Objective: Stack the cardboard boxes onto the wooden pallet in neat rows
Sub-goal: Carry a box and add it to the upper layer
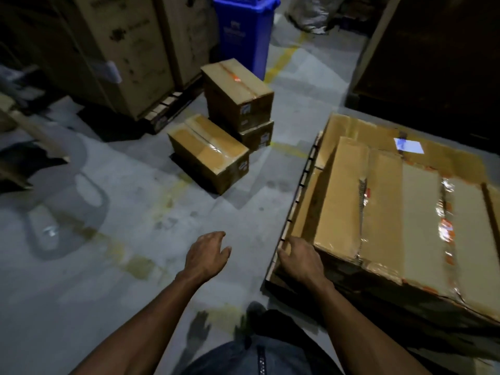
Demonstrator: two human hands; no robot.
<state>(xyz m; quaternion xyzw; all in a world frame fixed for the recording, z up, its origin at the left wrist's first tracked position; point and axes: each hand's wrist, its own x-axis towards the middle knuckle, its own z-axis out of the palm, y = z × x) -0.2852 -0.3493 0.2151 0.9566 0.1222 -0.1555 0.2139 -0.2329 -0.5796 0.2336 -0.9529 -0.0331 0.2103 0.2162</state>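
Head view looks down at a grey concrete floor (135,239) with worn yellow lines. Both bare arms reach forward from six o'clock. Toward five past the centre, at about six o'clock, the left hand (208,254) hangs over the floor with fingers loosely spread, holding nothing. Just beside it toward three o'clock, the right hand (299,259) lies at the near-left corner of the wooden pallet (292,212), fingers loosely bent; whether it touches the pallet edge or the box beside it I cannot tell, and it grips nothing that shows. A large taped cardboard box (392,212) lies flat on the pallet at three to four o'clock, over a flat cardboard sheet (351,128). At twelve o'clock, well apart from the hands, three smaller boxes wait on the floor: a near box (208,152) alone, and behind it a top box (238,93) stacked on a lower box (257,136). A blue bin (246,31) stands beyond them, and tall cartons (130,50) rise at ten to eleven o'clock.
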